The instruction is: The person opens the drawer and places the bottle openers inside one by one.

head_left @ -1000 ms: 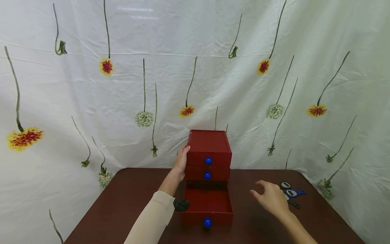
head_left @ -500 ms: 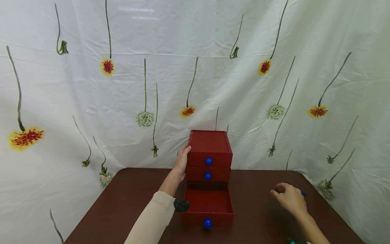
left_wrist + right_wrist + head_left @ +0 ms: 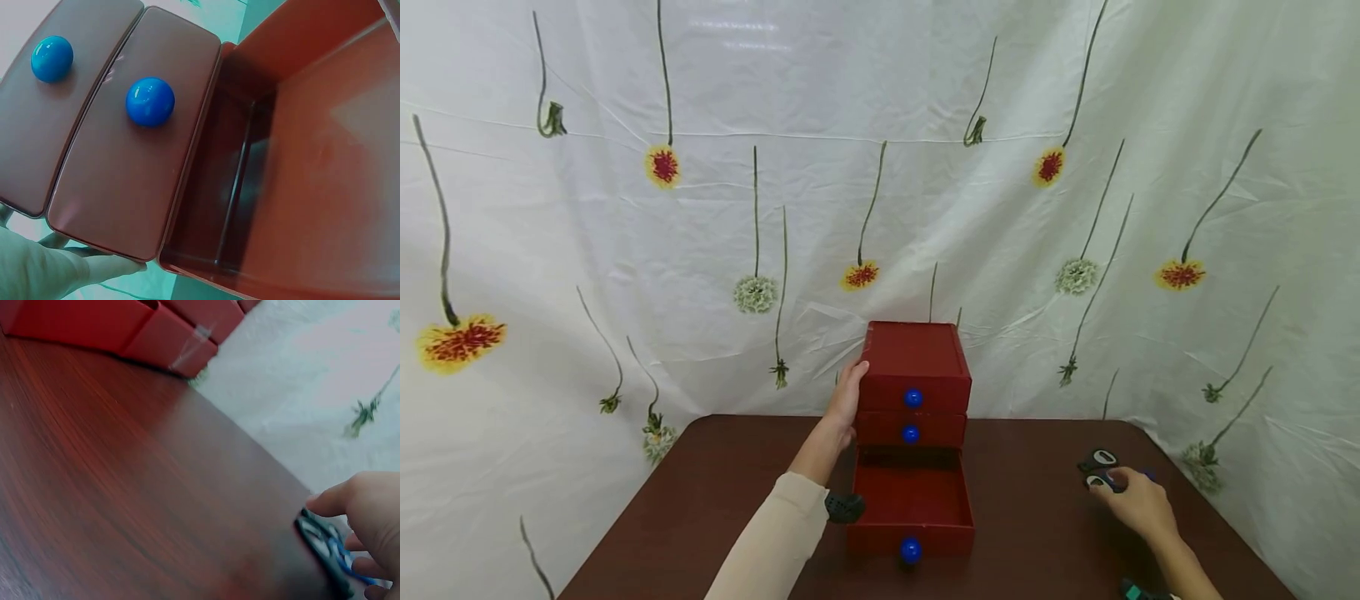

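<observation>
A red cabinet (image 3: 917,350) with three drawers and blue knobs stands mid-table, its bottom drawer (image 3: 913,492) pulled out and bare inside. My left hand (image 3: 842,404) rests against the cabinet's left side, thumb along the wall in the left wrist view. At the right, several flat tools with whitish oval windows lie on the table: a black tool (image 3: 1101,457), and a blue tool (image 3: 344,553) partly under my fingers. My right hand (image 3: 1138,504) is over them, thumb and fingers apart around the middle of the group. Their exact kind is unclear.
The dark brown table (image 3: 745,500) has rounded back corners. Behind it hangs a white cloth (image 3: 880,208) printed with flowers. A black band (image 3: 845,507) sits at my left wrist.
My right hand has moved right and down, from beside the tools to over them, partly covering them. My left hand and the open drawer have stayed put.
</observation>
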A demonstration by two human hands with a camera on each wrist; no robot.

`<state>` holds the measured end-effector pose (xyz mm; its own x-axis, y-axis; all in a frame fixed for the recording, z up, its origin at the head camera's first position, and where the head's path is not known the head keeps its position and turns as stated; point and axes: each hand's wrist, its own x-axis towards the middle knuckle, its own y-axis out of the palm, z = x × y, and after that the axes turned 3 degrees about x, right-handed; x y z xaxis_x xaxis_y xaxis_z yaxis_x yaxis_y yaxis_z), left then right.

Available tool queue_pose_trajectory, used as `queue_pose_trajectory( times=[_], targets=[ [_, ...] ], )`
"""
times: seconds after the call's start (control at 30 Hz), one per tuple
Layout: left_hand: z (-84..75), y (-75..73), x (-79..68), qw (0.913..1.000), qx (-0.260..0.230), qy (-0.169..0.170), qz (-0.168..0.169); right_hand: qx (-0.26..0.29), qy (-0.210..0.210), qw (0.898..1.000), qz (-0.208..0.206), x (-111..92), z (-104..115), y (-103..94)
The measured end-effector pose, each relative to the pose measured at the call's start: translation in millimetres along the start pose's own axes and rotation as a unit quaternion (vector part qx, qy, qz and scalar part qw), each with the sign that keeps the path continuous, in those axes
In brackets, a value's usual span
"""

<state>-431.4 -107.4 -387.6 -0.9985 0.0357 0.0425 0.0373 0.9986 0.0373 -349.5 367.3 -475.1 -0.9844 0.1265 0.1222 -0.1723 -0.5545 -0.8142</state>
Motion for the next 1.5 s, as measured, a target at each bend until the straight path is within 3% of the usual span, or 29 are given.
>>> queue_pose_trajectory(
  times=[0.13, 0.3, 0.63, 1.2, 1.5],
  targets=[
    [-0.9, -0.6, 2.9, 1.0000, -0.003, -0.001, 0.007, -0.012, 0.001, 1.000, 0.013, 3, -14, 5.7],
    [-1.8, -1.1, 4.4, 1.0000, 0.003, 0.006, 0.003, -0.014, 0.010, 1.000, -0.003, 7, -29, 14.9],
    [-2.3, -0.8, 4.2, 1.0000, 0.004, 0.001, -0.001, -0.005, 0.015, 1.000, -0.015, 10, -27, 17.6],
    [0.0, 0.9, 2.8, 1.0000, 0.007, 0.000, 0.001, 0.011, -0.047, 0.997, -0.058, 8, -30, 22.4],
    [3.1, 0.7, 2.3, 1.0000, 0.003, -0.005, 0.000, 0.025, -0.103, 0.992, -0.071, 7, -9, 28.5]
  ],
)
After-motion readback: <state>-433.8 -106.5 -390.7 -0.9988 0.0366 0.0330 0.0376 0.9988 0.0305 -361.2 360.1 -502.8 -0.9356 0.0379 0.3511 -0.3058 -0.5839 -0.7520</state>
